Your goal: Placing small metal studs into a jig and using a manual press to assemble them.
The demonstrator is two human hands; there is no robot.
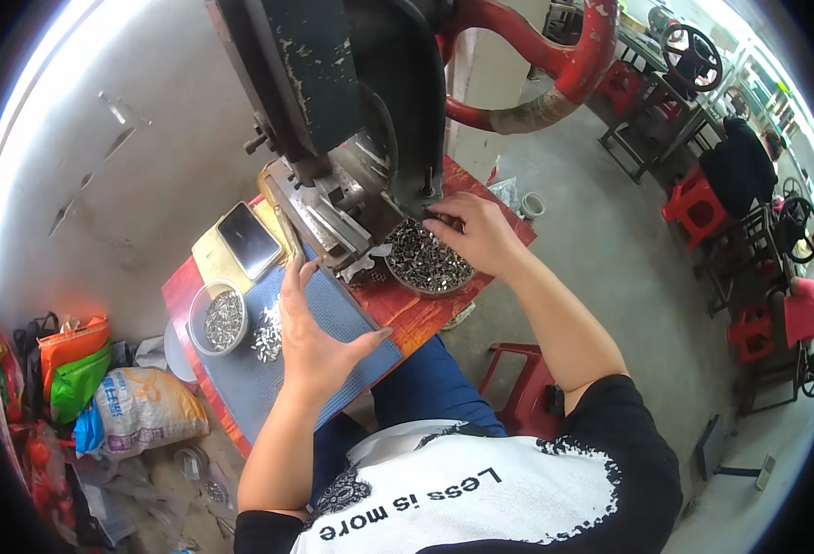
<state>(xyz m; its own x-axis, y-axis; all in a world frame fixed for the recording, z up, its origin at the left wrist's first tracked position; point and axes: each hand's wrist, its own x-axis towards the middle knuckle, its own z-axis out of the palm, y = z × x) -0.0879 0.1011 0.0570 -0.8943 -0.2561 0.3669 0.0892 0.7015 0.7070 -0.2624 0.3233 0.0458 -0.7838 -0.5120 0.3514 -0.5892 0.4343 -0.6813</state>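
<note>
Metal bits (pixel 425 256) in dish (pixel 439 294), R edge of tabletop (pixel 402 319), hard by press (pixel 310 92): prob. for short reach. R hand (pixel 481 235) there, grip unclear; L hand (pixel 317 346) well apart, spread over mat (pixel 250 388).

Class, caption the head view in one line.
Right hand near a bowl of metal pieces, left hand over a blue mat, beside a machine.
</note>
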